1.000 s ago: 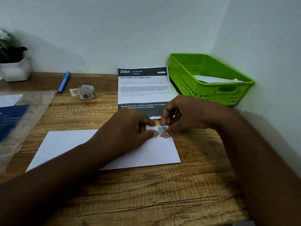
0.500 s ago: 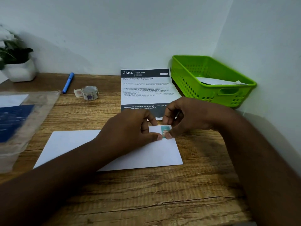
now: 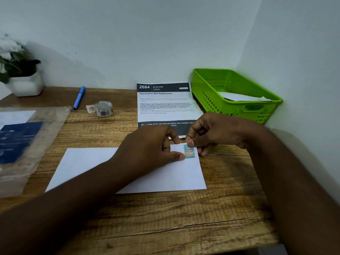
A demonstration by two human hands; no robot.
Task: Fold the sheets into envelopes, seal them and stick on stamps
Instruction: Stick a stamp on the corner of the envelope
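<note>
White envelope point(image 3: 161, 173) flat on wooden worktop point(image 3: 165, 218), landmark for all below. Stamp point(image 3: 189, 151), teal with cake picture, lies on envelope's far right corner. Left hand point(image 3: 150, 150) rests on envelope just left of stamp, fingers curled, thumb tip touching stamp's lower left edge; grip holds nothing that can be seen, just presses down. Right hand point(image 3: 217, 133) over envelope's far right corner, fingers curled, one fingertip on stamp's top edge; cannot tell if it pinches the stamp or only presses it. Printed sheet point(image 3: 163, 103) just behind envelope, partly under the hands. Green basket point(image 3: 237, 111) behind-right of envelope, white paper inside. Tape roll point(image 3: 104, 108) and blue pen point(image 3: 79, 97) behind-left. Plastic sleeve point(image 3: 24, 144) left of envelope. Potted plant point(image 3: 20, 74) far behind-left.
</note>
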